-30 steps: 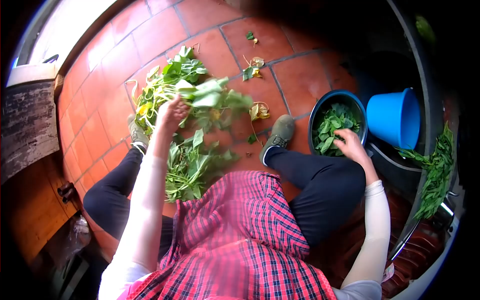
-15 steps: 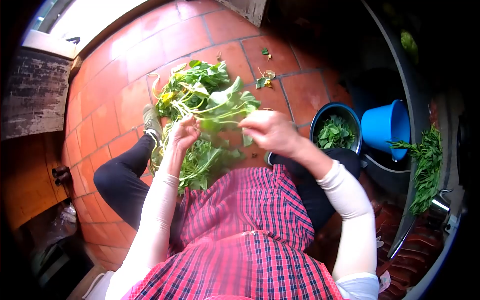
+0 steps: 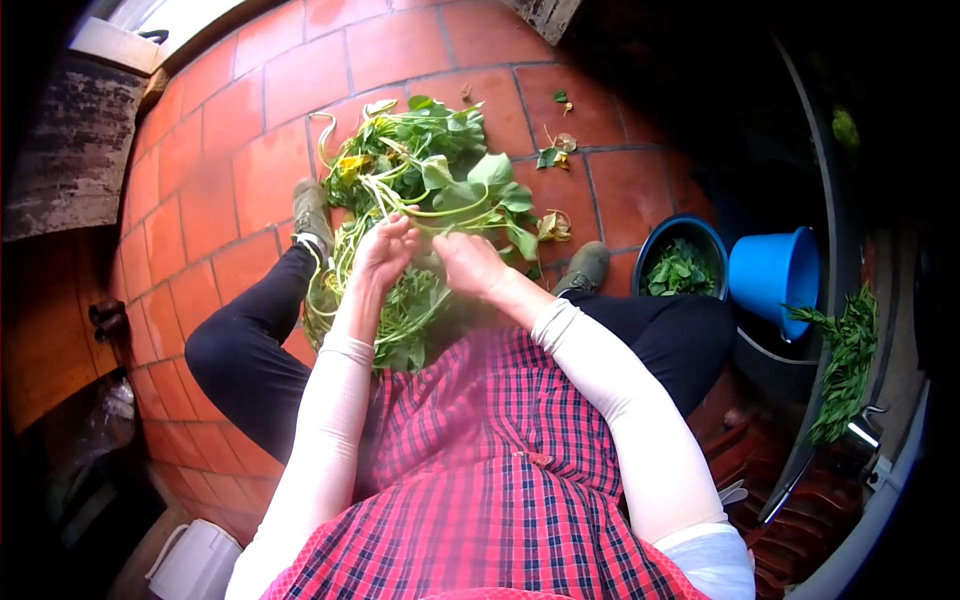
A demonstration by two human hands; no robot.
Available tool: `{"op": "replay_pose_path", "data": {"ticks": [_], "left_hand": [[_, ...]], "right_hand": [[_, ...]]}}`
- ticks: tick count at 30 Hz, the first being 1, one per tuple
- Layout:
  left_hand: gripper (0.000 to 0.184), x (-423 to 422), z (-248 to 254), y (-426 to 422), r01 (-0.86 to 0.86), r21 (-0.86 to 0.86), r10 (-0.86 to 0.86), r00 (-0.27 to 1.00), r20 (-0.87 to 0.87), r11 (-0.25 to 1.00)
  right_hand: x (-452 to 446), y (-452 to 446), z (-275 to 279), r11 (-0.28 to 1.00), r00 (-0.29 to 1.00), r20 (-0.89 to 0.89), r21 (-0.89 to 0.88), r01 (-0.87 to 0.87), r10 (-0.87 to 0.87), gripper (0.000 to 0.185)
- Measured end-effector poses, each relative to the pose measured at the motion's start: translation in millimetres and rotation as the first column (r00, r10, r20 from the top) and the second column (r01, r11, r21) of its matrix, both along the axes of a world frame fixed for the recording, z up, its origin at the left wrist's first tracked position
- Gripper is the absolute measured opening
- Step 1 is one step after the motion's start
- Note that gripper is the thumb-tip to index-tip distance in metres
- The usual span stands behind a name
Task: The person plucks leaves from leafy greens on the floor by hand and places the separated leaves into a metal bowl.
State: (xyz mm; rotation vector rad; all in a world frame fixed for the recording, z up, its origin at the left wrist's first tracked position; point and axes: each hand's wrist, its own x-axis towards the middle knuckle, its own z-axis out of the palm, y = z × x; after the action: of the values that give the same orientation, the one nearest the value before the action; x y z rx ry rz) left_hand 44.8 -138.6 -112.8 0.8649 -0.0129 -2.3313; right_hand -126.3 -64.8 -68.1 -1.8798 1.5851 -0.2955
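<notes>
A heap of leafy green vines [image 3: 440, 135] with long pale stems lies on the floor between the legs. My left hand [image 3: 385, 250], palm partly turned up, has its fingers curled on a vine stem at the near side of the heap. Close beside it, my right hand [image 3: 470, 264] is closed in a pinch over the same leafy stem; its fingertips are partly hidden. Broad leaves [image 3: 490, 180] of the vine spread just beyond both hands. More greens [image 3: 405, 310] lie below the wrists, near the checked apron [image 3: 520, 450].
A dark metal basin [image 3: 722, 240] with picked leaves [image 3: 682, 268] stands at the right, next to a blue bucket [image 3: 775, 275]. Long-leaved greens [image 3: 848, 370] hang at far right. Leaf scraps [image 3: 557, 152] lie on the tiled floor [image 3: 300, 80]. A white container [image 3: 195, 562] is at lower left.
My right hand has moved left and in, from holding the vine out at the right to beside my left hand. The view has shifted slightly, showing the right shoe.
</notes>
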Motion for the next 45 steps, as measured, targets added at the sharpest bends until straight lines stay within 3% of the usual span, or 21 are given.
{"op": "replay_pose_path", "data": {"ticks": [2, 3, 7, 11, 15, 18, 19, 21, 23, 24, 25, 27, 28, 29, 31, 33, 35, 37, 39, 42, 45], "left_hand": [[0.023, 4, -2, -4, -0.01, -0.008, 0.01, 1.0, -0.02, 1.0], [0.027, 5, -4, -4, -0.05, -0.017, 0.052, 0.99, 0.128, 0.999], [0.023, 14, -3, -10, -0.081, -0.037, 0.084, 0.995, 0.062, 0.996], [0.022, 14, 3, -4, -0.071, -0.061, 0.076, 0.995, 0.072, 0.996], [0.018, 17, 14, -9, -0.098, -0.012, 0.098, 0.985, 0.142, 0.995], [0.02, 29, 20, -24, -0.07, -0.06, 0.075, 0.993, 0.089, 0.996], [0.024, 33, 22, -25, -0.094, -0.051, 0.096, 0.994, 0.046, 0.994], [0.028, 33, 25, -26, -0.063, -0.121, 0.099, 0.943, 0.316, 0.991], [0.028, 34, 29, -22, 0.091, -0.202, 0.071, 0.734, 0.675, 0.975], [0.04, 34, 19, -18, 0.2, -0.318, 0.204, 0.441, 0.874, 0.927], [0.05, 38, 1, -12, 0.448, -0.369, 0.404, 0.02, 0.915, 0.814], [0.056, 3, 33, 7, 0.869, -0.357, 0.893, -0.183, 0.412, 0.343], [0.058, -13, 47, 16, 0.89, -0.427, 0.847, 0.097, 0.522, 0.161], [0.055, -34, 36, 24, 0.927, -0.24, 0.651, 0.374, 0.661, -0.288], [0.051, -39, -10, 31, 0.865, -0.049, 0.576, 0.373, 0.727, -0.499], [0.048, -38, -41, 35, 0.834, 0.198, 0.704, 0.28, 0.653, -0.516], [0.047, -44, -42, 36, 0.712, 0.369, 0.639, 0.144, 0.756, -0.597], [0.042, -47, -50, 40, 0.713, 0.406, 0.697, 0.162, 0.698, -0.572], [0.027, -52, -62, 42, 0.708, 0.38, 0.696, 0.219, 0.684, -0.595], [0.026, -70, -76, 43, 0.767, 0.044, 0.539, 0.407, 0.738, -0.64], [0.045, -97, -118, 41, 0.828, 0.165, 0.732, 0.358, 0.58, -0.536]], "right_hand": [[-2, 11, -20, 0.998, 0.997, 0.076, -0.06, -0.011, 0.016, 0.016], [-4, 16, -32, 0.996, 0.993, 0.115, -0.092, -0.013, 0.023, 0.017], [-6, 16, -60, 0.957, 0.988, 0.144, -0.29, -0.014, 0.059, 0.016], [7, 6, -24, 0.903, 0.964, 0.169, -0.413, -0.118, 0.203, 0.015], [19, 6, -83, 0.983, 0.987, 0.012, 0.09, 0.161, -0.163, 0.022], [27, 15, -115, 0.964, 0.927, 0.27, 0.125, 0.233, -0.259, 0.021], [31, 17, -119, 0.977, 0.952, 0.229, 0.115, 0.18, -0.202, 0.021], [36, 13, -124, 0.994, 0.987, 0.141, 0.086, 0.065, -0.076, 0.019], [33, 28, -142, 0.985, 0.964, 0.235, -0.086, 0.147, -0.123, 0.014], [29, 32, -147, 0.988, 0.959, 0.275, -0.11, 0.105, -0.071, 0.011], [24, 30, -113, 0.977, 0.998, 0.061, -0.212, -0.016, 0.03, 0.011], [29, 37, -91, 0.999, 0.974, 0.225, -0.031, 0.045, -0.037, 0.011], [23, 37, -59, 0.998, 0.983, 0.177, -0.016, -0.053, 0.055, 0.012], [27, 42, -33, 0.973, 0.982, 0.103, 0.149, -0.176, 0.161, 0.013], [41, 61, -42, 0.995, 0.993, 0.112, 0.078, -0.055, 0.046, 0.014], [42, 70, -40, 0.999, 0.995, 0.093, 0.038, -0.037, 0.033, 0.015], [42, 74, -37, 1.0, 0.995, 0.096, 0.026, -0.013, 0.011, 0.013], [36, 78, -32, 0.999, 0.995, 0.098, -0.011, 0.031, -0.03, 0.012], [26, 86, -29, 0.999, 0.998, 0.052, -0.014, -0.03, 0.03, 0.011], [3, 103, 13, 0.987, 0.986, 0.021, -0.001, -0.163, 0.163, 0.014], [-26, 117, 68, 0.988, 0.986, 0.15, 0.124, -0.087, 0.068, 0.021]]}}
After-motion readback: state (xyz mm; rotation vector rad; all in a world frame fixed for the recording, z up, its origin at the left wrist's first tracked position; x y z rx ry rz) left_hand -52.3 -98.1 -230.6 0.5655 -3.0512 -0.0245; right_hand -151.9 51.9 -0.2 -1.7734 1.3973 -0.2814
